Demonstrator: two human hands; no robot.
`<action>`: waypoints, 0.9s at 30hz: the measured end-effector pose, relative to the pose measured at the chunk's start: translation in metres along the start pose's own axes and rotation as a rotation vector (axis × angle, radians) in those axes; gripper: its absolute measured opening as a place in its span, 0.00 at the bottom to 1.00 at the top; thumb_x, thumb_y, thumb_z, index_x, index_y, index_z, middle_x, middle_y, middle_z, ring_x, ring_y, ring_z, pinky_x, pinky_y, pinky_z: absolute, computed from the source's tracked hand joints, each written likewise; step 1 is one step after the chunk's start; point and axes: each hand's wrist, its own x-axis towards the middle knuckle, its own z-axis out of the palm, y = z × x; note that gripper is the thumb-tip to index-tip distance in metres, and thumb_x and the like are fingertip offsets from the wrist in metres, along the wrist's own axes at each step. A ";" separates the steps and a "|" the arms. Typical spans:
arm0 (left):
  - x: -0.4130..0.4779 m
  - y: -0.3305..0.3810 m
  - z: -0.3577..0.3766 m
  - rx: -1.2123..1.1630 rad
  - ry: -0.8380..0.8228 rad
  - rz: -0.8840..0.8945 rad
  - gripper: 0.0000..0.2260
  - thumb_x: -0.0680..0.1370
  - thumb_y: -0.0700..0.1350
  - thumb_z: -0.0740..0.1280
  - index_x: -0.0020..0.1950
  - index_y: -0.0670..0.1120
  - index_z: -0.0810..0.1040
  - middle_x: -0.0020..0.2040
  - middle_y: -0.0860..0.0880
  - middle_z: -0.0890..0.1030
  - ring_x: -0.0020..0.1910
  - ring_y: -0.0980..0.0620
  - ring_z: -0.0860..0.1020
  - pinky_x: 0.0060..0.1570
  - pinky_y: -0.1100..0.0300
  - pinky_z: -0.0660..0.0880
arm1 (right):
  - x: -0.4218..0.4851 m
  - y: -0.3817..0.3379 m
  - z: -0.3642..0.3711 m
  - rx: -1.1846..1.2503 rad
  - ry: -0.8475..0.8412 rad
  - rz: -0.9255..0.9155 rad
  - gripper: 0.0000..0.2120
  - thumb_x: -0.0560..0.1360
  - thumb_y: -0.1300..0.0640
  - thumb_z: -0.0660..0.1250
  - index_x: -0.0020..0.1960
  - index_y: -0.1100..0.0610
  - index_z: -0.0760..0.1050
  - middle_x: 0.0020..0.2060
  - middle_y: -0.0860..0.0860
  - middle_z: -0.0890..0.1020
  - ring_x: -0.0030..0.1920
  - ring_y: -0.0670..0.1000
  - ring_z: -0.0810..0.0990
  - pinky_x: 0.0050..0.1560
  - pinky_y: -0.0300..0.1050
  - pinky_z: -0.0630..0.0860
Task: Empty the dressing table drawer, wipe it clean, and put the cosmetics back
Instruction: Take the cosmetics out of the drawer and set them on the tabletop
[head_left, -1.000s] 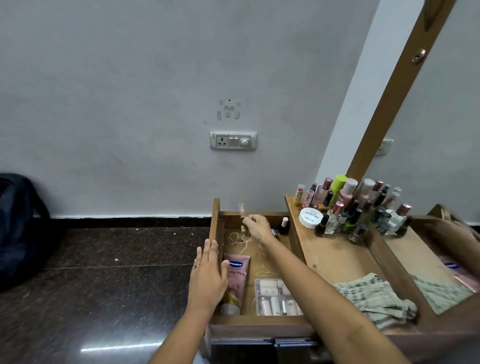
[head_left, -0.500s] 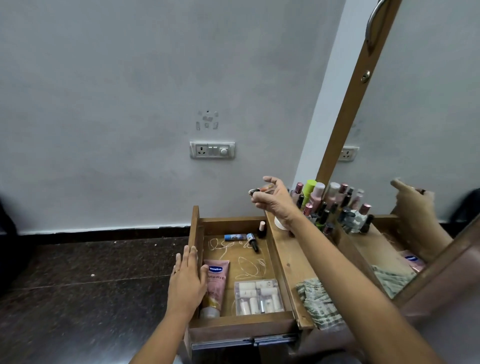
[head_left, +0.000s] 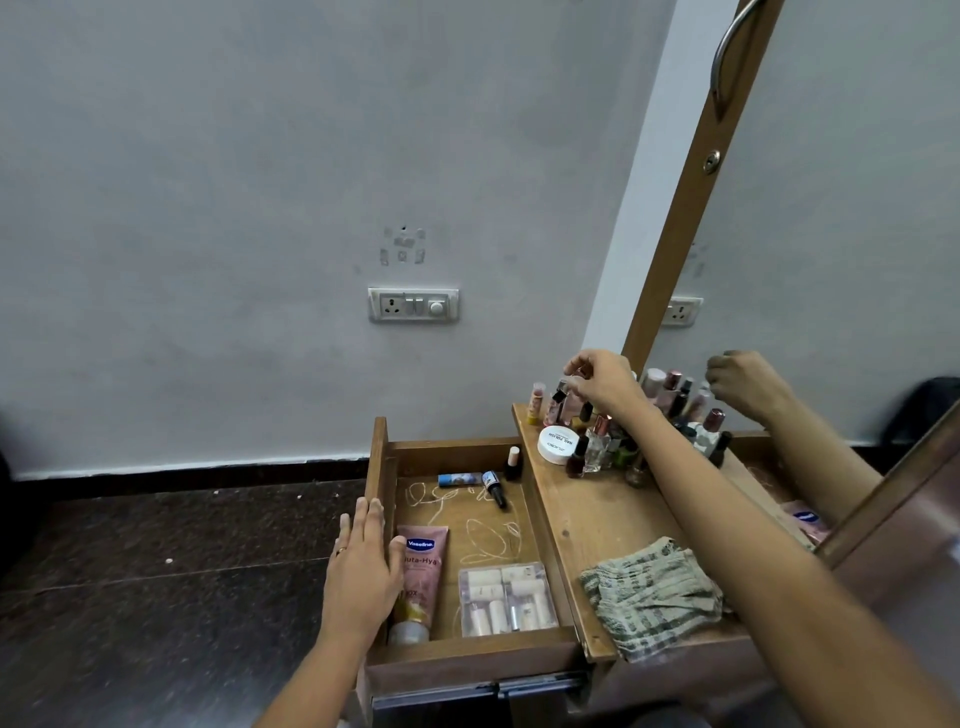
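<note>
A: Furniture?
B: Worktop (head_left: 597, 525), lower right. Drawer (head_left: 467, 657), lower centre, pulled open.
A: Hands?
B: Left hand (head_left: 363, 566), fingers straight, resting on drawer's left wall. Right hand (head_left: 602, 382), centre right, pinching small cosmetic (head_left: 577, 372) above bottle cluster (head_left: 608, 441).
A: Smaller lots?
B: Cloth (head_left: 649, 592) on worktop. Pink tube (head_left: 423, 566), clear case (head_left: 506, 597), nail polish (head_left: 513, 463) in drawer.

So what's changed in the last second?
The right hand lifted a small bottle out of the back of the drawer and carried it right, over the bottles on the tabletop, still pinching it. The left hand stayed on the drawer's left wall; Vaseline tube, clear case and cloth unmoved.
</note>
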 end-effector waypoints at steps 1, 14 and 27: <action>0.000 0.000 0.000 -0.001 -0.001 0.001 0.28 0.82 0.56 0.55 0.79 0.49 0.51 0.79 0.51 0.50 0.78 0.48 0.47 0.74 0.49 0.55 | 0.001 0.001 -0.001 -0.069 -0.003 -0.017 0.06 0.73 0.65 0.70 0.50 0.60 0.80 0.45 0.53 0.82 0.43 0.50 0.80 0.48 0.44 0.79; 0.000 0.000 0.001 -0.013 0.004 0.000 0.28 0.82 0.55 0.55 0.79 0.49 0.51 0.79 0.52 0.49 0.78 0.50 0.47 0.73 0.50 0.56 | 0.019 0.021 0.021 -0.397 -0.065 -0.047 0.08 0.70 0.66 0.69 0.49 0.59 0.80 0.45 0.55 0.83 0.45 0.56 0.82 0.46 0.52 0.81; 0.001 -0.001 0.002 -0.012 0.004 0.000 0.28 0.82 0.56 0.55 0.79 0.50 0.50 0.79 0.52 0.49 0.78 0.50 0.46 0.73 0.50 0.55 | 0.020 0.014 0.031 -0.649 -0.028 -0.047 0.10 0.73 0.64 0.67 0.54 0.59 0.78 0.50 0.56 0.82 0.52 0.57 0.80 0.49 0.49 0.78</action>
